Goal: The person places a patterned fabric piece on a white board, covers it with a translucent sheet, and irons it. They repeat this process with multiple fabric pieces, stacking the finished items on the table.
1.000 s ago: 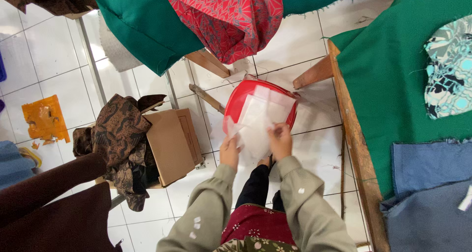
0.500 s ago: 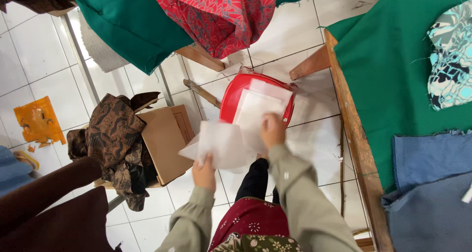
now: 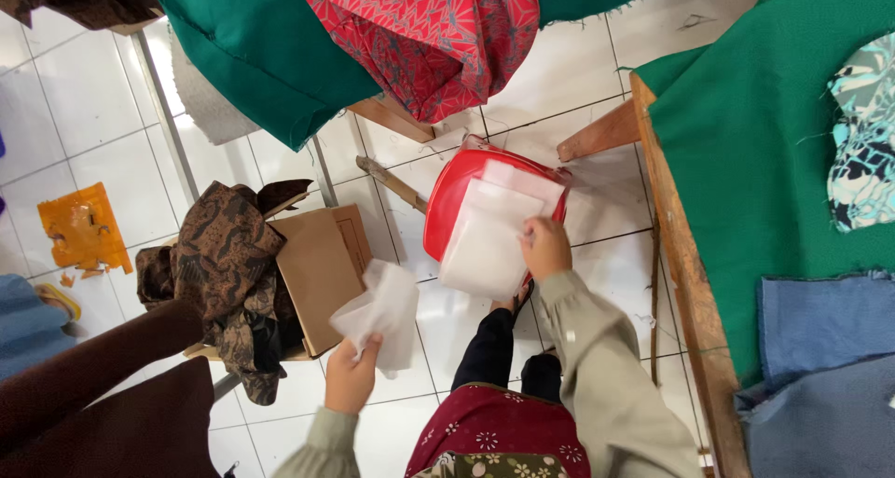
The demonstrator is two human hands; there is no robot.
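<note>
White fabric pieces (image 3: 489, 240) lie stacked in a red basin (image 3: 447, 207) on the tiled floor (image 3: 56, 96), with the right hand (image 3: 545, 248) resting on their four o'clock edge, grip loose. At eight o'clock from the basin, the left hand (image 3: 350, 380) pinches one white piece (image 3: 382, 312) over a cardboard box (image 3: 322, 263).

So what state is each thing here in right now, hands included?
Left hand: gripping a white sheet, lifted clear of the stack.
Right hand: resting on the white stack.
Red tub: on the floor, holding the stack.
Cardboard box: brown patterned cloth draped over its side.
</note>
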